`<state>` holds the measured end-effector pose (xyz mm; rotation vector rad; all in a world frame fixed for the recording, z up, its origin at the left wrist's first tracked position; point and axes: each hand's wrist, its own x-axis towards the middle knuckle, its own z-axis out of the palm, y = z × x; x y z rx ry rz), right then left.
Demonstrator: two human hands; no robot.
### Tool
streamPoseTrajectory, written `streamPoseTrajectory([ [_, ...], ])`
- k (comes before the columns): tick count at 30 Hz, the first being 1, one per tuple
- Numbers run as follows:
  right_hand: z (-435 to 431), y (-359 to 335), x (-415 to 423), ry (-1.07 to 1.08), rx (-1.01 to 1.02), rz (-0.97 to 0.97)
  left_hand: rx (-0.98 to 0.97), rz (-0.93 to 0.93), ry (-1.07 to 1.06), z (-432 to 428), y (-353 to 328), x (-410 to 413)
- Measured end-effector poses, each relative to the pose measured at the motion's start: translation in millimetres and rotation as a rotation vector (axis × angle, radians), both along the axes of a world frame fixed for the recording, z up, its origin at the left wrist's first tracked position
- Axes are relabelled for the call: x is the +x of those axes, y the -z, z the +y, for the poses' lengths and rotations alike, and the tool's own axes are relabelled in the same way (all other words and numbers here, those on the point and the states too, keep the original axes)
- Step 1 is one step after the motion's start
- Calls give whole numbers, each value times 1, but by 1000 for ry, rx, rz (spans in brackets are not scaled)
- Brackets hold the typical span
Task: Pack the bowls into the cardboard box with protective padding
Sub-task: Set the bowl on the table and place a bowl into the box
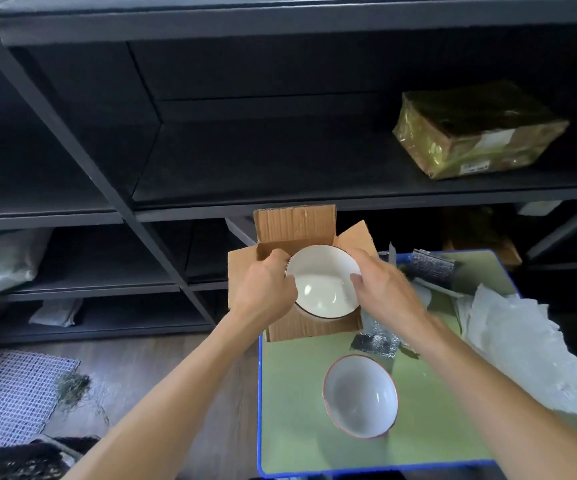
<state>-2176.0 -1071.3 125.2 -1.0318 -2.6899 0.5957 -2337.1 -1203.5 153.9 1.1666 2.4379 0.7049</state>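
Note:
A white bowl (323,284) with a dark rim hangs over the open cardboard box (295,225), whose flaps stand up and spread outward. My left hand (264,287) grips the bowl's left rim and my right hand (378,284) grips its right rim. A second white bowl (361,396) with a reddish rim sits upright on the green table (297,410), nearer to me. The inside of the box is hidden by the held bowl.
Crumpled white padding sheets (515,344) lie at the table's right side, silver bubble-foil pieces (377,341) beside the box. Dark metal shelving (210,161) stands behind, holding a taped parcel (474,129). A mesh mat (10,393) lies on the wooden floor at left.

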Motion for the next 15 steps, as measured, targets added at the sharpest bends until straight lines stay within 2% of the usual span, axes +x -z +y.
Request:
streamPoseTrajectory([
  [5,-26,-4,42,61,-71,22,58,-86,72,-20,2,32],
  [15,-70,41,109,144,-176,-142,-150,-160,235,-51,56,93],
])
